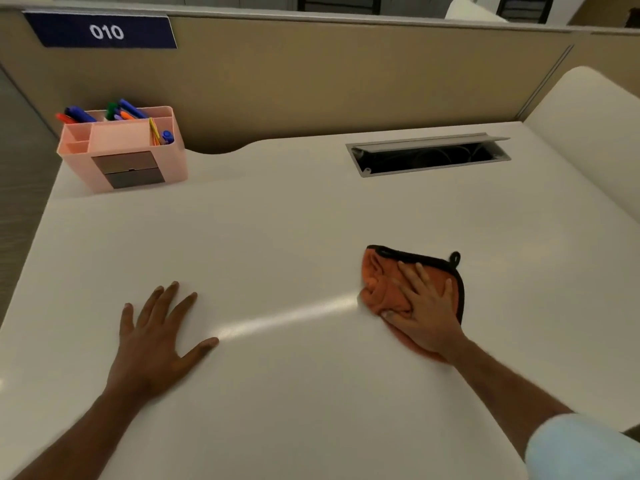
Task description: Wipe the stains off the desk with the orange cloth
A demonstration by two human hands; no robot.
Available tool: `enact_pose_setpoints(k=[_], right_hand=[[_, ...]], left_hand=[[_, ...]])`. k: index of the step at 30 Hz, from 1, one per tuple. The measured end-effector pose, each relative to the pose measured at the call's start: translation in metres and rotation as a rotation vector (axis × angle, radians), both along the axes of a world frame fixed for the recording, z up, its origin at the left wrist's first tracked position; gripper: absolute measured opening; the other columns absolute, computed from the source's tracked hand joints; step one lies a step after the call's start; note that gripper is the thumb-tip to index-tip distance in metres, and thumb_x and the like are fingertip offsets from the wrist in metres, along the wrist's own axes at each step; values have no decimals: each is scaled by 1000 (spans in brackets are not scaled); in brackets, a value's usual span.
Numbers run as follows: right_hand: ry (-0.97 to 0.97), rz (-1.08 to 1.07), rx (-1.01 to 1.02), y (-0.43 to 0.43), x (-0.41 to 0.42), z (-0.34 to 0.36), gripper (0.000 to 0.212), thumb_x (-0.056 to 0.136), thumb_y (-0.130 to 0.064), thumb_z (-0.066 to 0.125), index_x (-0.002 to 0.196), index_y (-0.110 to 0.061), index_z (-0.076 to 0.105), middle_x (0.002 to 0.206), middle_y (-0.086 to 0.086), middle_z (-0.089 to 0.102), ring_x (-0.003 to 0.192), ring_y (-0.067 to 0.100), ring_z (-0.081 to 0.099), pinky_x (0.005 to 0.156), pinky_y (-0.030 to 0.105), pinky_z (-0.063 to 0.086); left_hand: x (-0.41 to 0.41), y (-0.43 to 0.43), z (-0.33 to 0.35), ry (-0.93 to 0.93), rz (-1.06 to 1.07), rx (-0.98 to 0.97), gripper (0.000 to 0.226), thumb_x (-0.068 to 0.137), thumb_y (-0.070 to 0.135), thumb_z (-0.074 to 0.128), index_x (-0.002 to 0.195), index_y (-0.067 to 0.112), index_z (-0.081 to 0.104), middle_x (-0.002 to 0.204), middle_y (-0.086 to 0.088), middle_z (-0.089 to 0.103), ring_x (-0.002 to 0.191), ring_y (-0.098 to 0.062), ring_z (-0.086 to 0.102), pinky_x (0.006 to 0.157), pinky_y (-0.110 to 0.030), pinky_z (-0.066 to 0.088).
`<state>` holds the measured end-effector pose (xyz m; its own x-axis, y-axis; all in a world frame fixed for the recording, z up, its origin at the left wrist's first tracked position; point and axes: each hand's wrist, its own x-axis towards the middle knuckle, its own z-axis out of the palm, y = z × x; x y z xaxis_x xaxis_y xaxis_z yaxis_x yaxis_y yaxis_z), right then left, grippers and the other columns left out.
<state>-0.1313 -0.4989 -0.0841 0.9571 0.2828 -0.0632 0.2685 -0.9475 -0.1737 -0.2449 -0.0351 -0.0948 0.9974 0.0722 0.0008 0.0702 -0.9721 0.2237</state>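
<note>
The orange cloth (382, 282), edged in black with a small hanging loop, lies crumpled on the white desk (294, 230) right of centre. My right hand (424, 311) presses flat on top of it, fingers spread, covering its near half. My left hand (157, 336) rests flat on the bare desk at the left, fingers apart, holding nothing. A bright streak of reflected light runs across the desk from the cloth toward my left hand. I cannot make out any stains on the surface.
A pink desk organiser (123, 148) with several pens stands at the back left corner. An open cable slot (427, 157) with a raised metal flap is at the back right. A beige partition (311, 81) with a "010" label (104, 31) walls the rear.
</note>
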Motion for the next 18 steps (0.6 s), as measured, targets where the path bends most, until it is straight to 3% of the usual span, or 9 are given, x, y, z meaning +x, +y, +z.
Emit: enact_pose_setpoints(k=[6, 11, 15, 18], right_hand=[[7, 152, -5, 9, 85, 1, 80, 77, -78, 32, 146, -52, 2, 163, -16, 3, 150, 14, -5, 112, 67, -1], [-15, 223, -10, 36, 155, 3, 78, 85, -69, 49, 151, -37, 23, 163, -13, 8, 150, 17, 0, 112, 67, 1], [-27, 259, 0, 59, 205, 3, 80, 85, -70, 48, 152, -36, 22, 163, -12, 10, 150, 17, 2, 113, 67, 3], [-27, 256, 7, 75, 238, 1, 86, 80, -76, 41, 152, -35, 19, 163, -10, 11, 150, 17, 2, 113, 66, 3]], left_hand=[[1, -1, -2, -21, 9, -7, 92, 77, 86, 28, 149, 30, 37, 163, 4, 22, 151, -16, 15, 120, -56, 11], [7, 1, -3, -28, 5, -3, 95, 74, 88, 29, 144, 26, 47, 158, 2, 33, 146, -14, 22, 115, -61, 20], [13, -1, -5, -67, 35, -15, 97, 70, 90, 31, 139, 26, 53, 153, 0, 41, 148, 5, 3, 111, -62, 25], [16, -1, -5, -83, 42, -24, 96, 69, 90, 34, 137, 26, 56, 150, -1, 45, 147, 8, 1, 108, -62, 28]])
